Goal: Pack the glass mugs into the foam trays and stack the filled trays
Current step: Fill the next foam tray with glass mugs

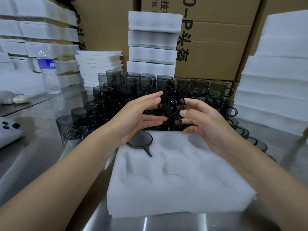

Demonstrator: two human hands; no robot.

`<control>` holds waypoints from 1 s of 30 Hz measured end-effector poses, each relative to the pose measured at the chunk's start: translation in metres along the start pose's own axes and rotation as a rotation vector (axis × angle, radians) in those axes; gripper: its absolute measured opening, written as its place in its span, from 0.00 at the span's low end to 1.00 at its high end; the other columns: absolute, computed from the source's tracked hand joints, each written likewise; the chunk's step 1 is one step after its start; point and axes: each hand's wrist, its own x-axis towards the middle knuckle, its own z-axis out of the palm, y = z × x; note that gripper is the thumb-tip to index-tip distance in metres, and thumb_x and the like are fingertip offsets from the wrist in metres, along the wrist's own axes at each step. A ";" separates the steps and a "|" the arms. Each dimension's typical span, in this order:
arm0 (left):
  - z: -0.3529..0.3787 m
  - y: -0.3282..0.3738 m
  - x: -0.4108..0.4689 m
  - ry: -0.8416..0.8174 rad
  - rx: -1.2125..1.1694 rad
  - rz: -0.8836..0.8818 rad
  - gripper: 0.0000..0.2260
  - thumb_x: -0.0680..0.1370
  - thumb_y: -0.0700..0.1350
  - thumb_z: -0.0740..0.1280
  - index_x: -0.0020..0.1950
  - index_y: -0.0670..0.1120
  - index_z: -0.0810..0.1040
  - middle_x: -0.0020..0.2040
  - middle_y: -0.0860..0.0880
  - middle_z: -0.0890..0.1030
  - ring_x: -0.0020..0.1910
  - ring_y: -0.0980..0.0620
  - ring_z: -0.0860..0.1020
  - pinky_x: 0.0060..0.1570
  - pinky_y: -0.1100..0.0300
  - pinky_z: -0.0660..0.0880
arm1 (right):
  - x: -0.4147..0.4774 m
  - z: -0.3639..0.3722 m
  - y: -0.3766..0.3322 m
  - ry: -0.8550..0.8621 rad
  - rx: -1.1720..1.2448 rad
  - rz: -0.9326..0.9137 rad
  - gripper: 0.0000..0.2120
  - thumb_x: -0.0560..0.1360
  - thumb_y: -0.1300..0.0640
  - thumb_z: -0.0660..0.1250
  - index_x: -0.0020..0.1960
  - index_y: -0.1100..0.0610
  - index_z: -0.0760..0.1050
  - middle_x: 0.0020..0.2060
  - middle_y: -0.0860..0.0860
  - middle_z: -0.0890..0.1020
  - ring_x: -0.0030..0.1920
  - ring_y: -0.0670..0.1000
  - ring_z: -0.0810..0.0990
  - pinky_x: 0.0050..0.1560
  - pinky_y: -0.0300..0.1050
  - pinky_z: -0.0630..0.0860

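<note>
A white foam tray (175, 189) with several round pockets lies in front of me on the steel table. One smoked glass mug (139, 139) sits in its far-left pocket, handle pointing toward me. Above the tray's far edge I hold another dark glass mug (171, 104) tipped so its mouth faces me, handle hanging down. My left hand (141, 117) holds its left side with thumb and fingers. My right hand (205, 119) grips its right side. Behind them stands a crowd of loose glass mugs (126, 87), some stacked.
Stacks of filled foam trays (152, 44) rise at the back centre, with more foam at right (275, 77) and left (41, 30). A pile of foam sheets (98, 65), a water bottle (49, 72), a phone (8, 130) and cardboard boxes (215, 47) surround the table.
</note>
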 end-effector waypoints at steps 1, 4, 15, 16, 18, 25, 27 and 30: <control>0.000 0.000 0.000 -0.002 -0.005 0.000 0.15 0.77 0.46 0.66 0.64 0.55 0.77 0.63 0.44 0.77 0.48 0.42 0.84 0.41 0.62 0.79 | 0.000 0.000 0.000 0.003 -0.002 0.002 0.21 0.68 0.55 0.71 0.61 0.50 0.77 0.53 0.50 0.82 0.49 0.52 0.81 0.38 0.42 0.75; 0.000 0.001 0.000 -0.002 0.001 0.000 0.14 0.78 0.44 0.65 0.63 0.53 0.77 0.60 0.44 0.78 0.46 0.42 0.84 0.40 0.62 0.79 | 0.000 0.000 0.001 0.004 -0.013 -0.005 0.19 0.71 0.58 0.71 0.61 0.51 0.76 0.53 0.51 0.81 0.47 0.52 0.80 0.37 0.42 0.76; 0.004 0.002 -0.002 0.005 0.022 0.002 0.14 0.78 0.45 0.64 0.63 0.52 0.78 0.60 0.43 0.80 0.47 0.42 0.84 0.40 0.61 0.79 | -0.004 0.003 -0.002 0.024 -0.060 -0.011 0.18 0.73 0.58 0.70 0.62 0.50 0.75 0.55 0.52 0.80 0.42 0.48 0.80 0.38 0.42 0.76; 0.004 0.002 -0.003 0.008 0.018 0.005 0.13 0.78 0.45 0.64 0.62 0.53 0.78 0.60 0.44 0.81 0.47 0.42 0.84 0.40 0.61 0.79 | -0.004 0.004 -0.002 0.030 -0.065 -0.013 0.17 0.74 0.56 0.70 0.62 0.50 0.75 0.54 0.51 0.81 0.42 0.48 0.80 0.38 0.42 0.76; 0.005 0.003 -0.004 0.013 0.023 0.012 0.13 0.76 0.47 0.66 0.60 0.54 0.79 0.58 0.46 0.82 0.47 0.42 0.84 0.41 0.61 0.80 | -0.004 0.005 -0.003 0.056 -0.097 -0.024 0.16 0.74 0.50 0.69 0.60 0.50 0.75 0.51 0.49 0.82 0.40 0.47 0.81 0.37 0.42 0.77; 0.012 0.002 -0.007 -0.028 0.275 0.025 0.20 0.63 0.62 0.69 0.47 0.51 0.84 0.44 0.46 0.86 0.36 0.50 0.84 0.30 0.66 0.77 | -0.007 0.007 -0.008 0.161 -0.271 -0.071 0.19 0.73 0.38 0.65 0.40 0.54 0.75 0.26 0.42 0.78 0.27 0.40 0.74 0.37 0.39 0.68; 0.013 0.001 -0.007 -0.027 0.334 0.021 0.16 0.67 0.60 0.68 0.45 0.51 0.84 0.41 0.46 0.86 0.35 0.52 0.84 0.30 0.66 0.76 | -0.010 0.006 -0.008 0.154 -0.336 -0.068 0.23 0.71 0.37 0.63 0.41 0.59 0.74 0.26 0.42 0.78 0.27 0.38 0.74 0.38 0.41 0.67; 0.012 -0.002 -0.005 0.020 0.422 0.030 0.10 0.75 0.54 0.68 0.43 0.50 0.85 0.37 0.49 0.84 0.28 0.56 0.78 0.27 0.67 0.72 | -0.012 0.004 -0.007 0.103 -0.433 -0.058 0.23 0.72 0.37 0.62 0.43 0.58 0.74 0.27 0.42 0.79 0.28 0.37 0.76 0.40 0.42 0.66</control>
